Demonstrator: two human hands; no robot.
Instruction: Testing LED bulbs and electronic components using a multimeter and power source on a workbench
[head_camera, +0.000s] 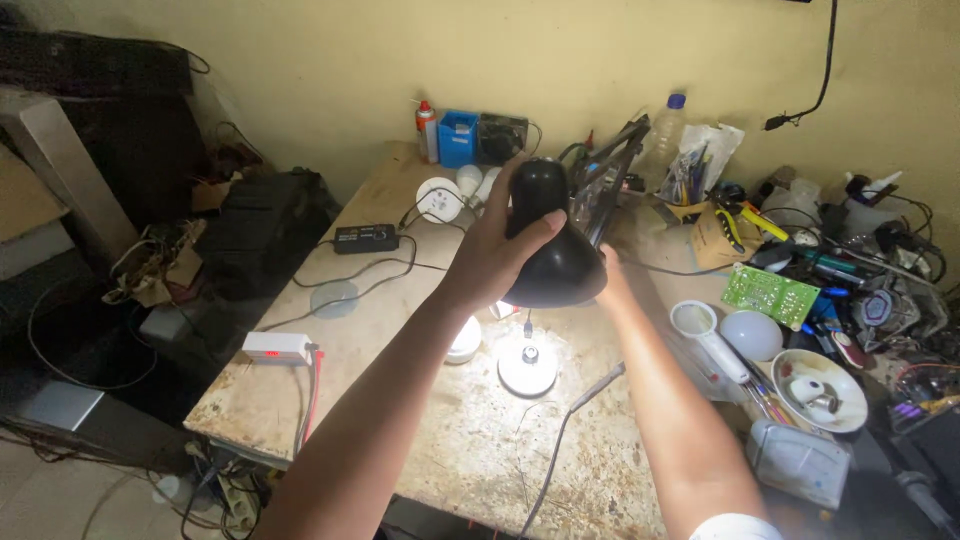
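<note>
Black lamp shade (550, 235) in both hands, left hand (497, 250) and right hand (610, 275), above the lit white disc (527, 367) on the workbench (400, 330).

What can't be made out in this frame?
- Right hand: mostly hidden behind the black lamp shade; its grip can't be told.
- Bulb inside the shade: hidden by the shade and left hand.
- Clutter at the table's right edge: too small and tangled to identify.
</note>
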